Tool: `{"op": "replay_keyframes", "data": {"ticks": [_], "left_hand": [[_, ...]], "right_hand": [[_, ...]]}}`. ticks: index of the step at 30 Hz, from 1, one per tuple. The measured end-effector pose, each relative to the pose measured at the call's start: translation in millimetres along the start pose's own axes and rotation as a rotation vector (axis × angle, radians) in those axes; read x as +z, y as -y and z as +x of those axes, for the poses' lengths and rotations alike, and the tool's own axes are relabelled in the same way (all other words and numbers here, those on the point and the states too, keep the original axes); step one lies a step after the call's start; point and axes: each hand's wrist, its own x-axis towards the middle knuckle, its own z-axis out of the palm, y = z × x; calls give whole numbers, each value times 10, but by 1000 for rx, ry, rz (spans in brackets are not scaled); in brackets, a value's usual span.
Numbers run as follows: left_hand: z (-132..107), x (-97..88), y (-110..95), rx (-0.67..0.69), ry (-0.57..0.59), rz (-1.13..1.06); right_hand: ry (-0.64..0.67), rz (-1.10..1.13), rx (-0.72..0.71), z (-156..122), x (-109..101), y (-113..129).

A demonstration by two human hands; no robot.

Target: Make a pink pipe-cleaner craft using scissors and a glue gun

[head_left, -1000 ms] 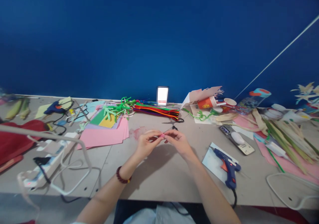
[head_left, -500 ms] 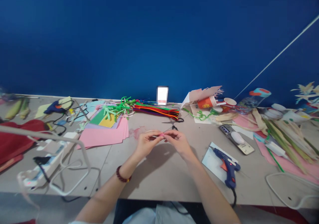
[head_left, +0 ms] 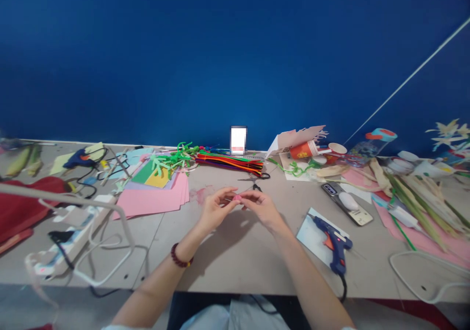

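Observation:
A small pink piece (head_left: 238,198) is pinched between the fingertips of both hands; its exact kind is too small to tell. My left hand (head_left: 217,208), with a beaded bracelet on the wrist, closes thumb and finger on its left side. From the right, my right hand (head_left: 262,209) grips it the same way. Both hands hover over the grey table (head_left: 227,266), in its middle. Just beyond the fingers lie scissors (head_left: 254,178) with black handles, partly hidden by the right hand.
Behind the scissors lies a bundle of coloured pipe cleaners (head_left: 231,162). Pink paper sheets (head_left: 147,202) and a white power strip (head_left: 73,237) are at left. A blue glue gun (head_left: 335,247), a phone (head_left: 362,216) and corn husks (head_left: 422,212) lie at right. A blue wall (head_left: 235,65) stands behind.
The fingers have shifted slightly around the pink piece, and a little more of it shows. The left fingers are raised somewhat. Things on the table have not moved.

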Motion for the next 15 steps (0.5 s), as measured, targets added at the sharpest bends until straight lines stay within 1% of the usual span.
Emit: {"op": "replay_keyframes", "data": {"ticks": [5,9,15], "left_hand": [[4,-3,17,-9,45,-23],[4,-6,46,-25,76,-41],[6,-3,68,-33,76,-60]], "right_hand": [[43,-18,-2,-2,-35,29],[51,-36,7,-10,-49,49],[60,-30,19,-13,-39,64]]}}
